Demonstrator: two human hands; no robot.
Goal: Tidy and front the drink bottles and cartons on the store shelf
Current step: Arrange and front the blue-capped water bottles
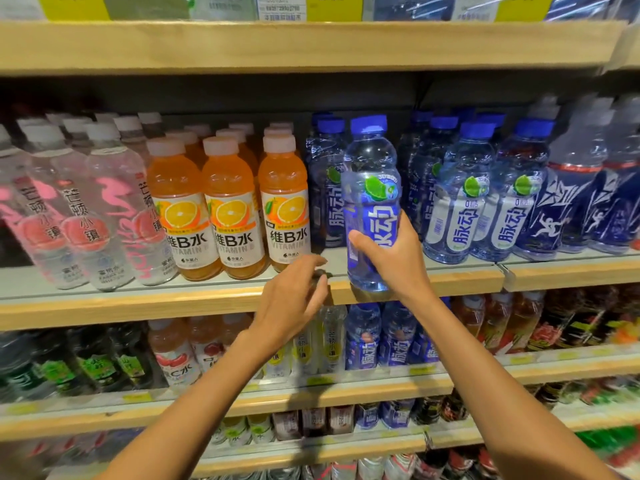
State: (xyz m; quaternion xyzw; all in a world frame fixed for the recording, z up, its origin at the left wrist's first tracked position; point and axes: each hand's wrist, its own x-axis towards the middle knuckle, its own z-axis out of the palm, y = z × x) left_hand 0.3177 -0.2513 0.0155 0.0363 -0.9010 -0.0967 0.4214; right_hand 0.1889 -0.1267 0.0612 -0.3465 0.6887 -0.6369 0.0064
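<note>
My right hand [391,258] grips a blue-capped bottle of pale blue drink [372,188] by its lower body, holding it upright at the front lip of the middle shelf [450,275]. My left hand [294,299] hovers just left of it over the shelf edge, fingers loosely curled and holding nothing. Behind the held bottle stand more blue bottles [327,188]. Two matching bottles with white labels [460,195] stand to the right. Three orange vitamin drink bottles [232,209] line the front to the left.
Clear bottles with pink labels [83,209] fill the shelf's left end, dark blue sport drinks [581,195] the right end. A wooden shelf board [311,43] hangs close above the caps. Lower shelves [311,393] hold more bottles.
</note>
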